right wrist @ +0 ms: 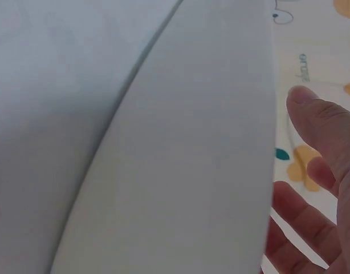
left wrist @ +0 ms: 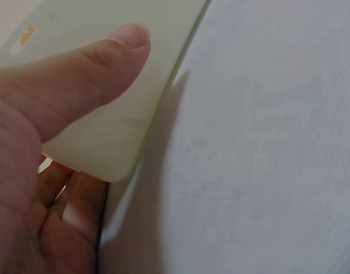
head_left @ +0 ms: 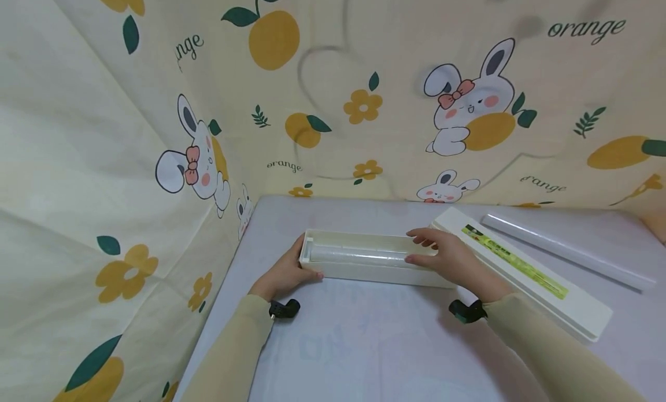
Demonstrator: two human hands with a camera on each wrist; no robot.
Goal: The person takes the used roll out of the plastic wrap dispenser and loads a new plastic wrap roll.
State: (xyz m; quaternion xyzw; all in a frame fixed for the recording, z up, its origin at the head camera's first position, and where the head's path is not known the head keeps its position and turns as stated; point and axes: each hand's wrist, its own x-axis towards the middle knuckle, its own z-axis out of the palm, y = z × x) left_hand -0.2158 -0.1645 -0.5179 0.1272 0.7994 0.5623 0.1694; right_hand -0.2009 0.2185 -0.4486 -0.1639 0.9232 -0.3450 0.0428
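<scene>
A long white open-topped box (head_left: 374, 274) lies across the middle of the table, with a shiny, pale roll (head_left: 359, 255) inside it. My left hand (head_left: 285, 273) holds the box's left end; in the left wrist view the thumb lies flat along the front wall (left wrist: 123, 125) and the fingers pass round the end. Over the right part of the box, my right hand (head_left: 455, 260) has its thumb and fingers spread apart above the roll. In the right wrist view those fingers (right wrist: 306, 220) show beyond the rim of the box wall (right wrist: 180, 142), holding nothing.
A long white lid (head_left: 585, 309) with a yellow-green label (head_left: 515, 260) lies slanted at the right, beneath the right forearm's far side. Behind it rests a pale wrapped tube (head_left: 567, 251). Fabric printed with oranges and rabbits (head_left: 322, 78) hangs at the back and left.
</scene>
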